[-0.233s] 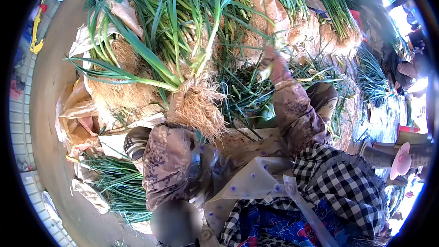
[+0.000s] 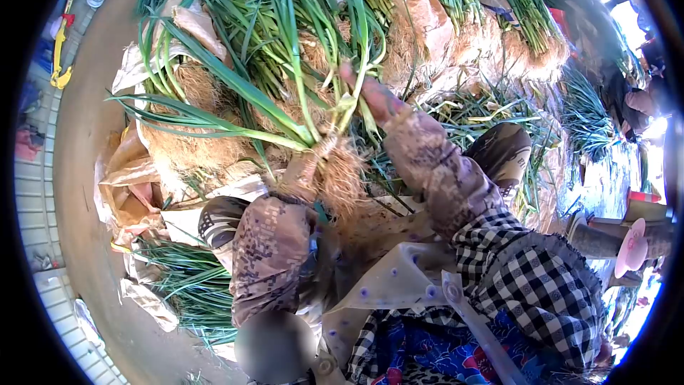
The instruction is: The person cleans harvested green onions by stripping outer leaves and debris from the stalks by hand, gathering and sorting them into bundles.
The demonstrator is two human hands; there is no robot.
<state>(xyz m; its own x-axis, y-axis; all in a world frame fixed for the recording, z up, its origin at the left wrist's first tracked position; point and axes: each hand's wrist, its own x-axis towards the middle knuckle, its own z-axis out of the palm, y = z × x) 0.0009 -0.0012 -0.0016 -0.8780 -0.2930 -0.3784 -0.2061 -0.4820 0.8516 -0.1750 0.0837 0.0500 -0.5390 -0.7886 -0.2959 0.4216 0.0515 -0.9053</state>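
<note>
My left hand (image 2: 302,170) is closed around the root end of a few green onions (image 2: 293,100). Their pale shaggy roots (image 2: 342,180) hang beside it, and the long green leaves fan up and to the left. My right hand (image 2: 372,94) is at the right-hand stalks of this bunch, fingers stretched out and partly hidden behind a stalk. Whether it touches the stalk I cannot tell. Just behind the held bunch lies a large heap of green onions (image 2: 246,36) with tan roots.
Stripped leaves (image 2: 491,110) litter the ground right of my hands. More onion bundles (image 2: 516,7) lie at the back right and another pile (image 2: 192,281) at the lower left. My camouflage knee (image 2: 499,153) and a clear plastic apron (image 2: 388,278) are close by.
My right hand has swung left from over the loose leaves to the held stalks. The bunch in my left hand has shifted slightly right, its stalks more upright.
</note>
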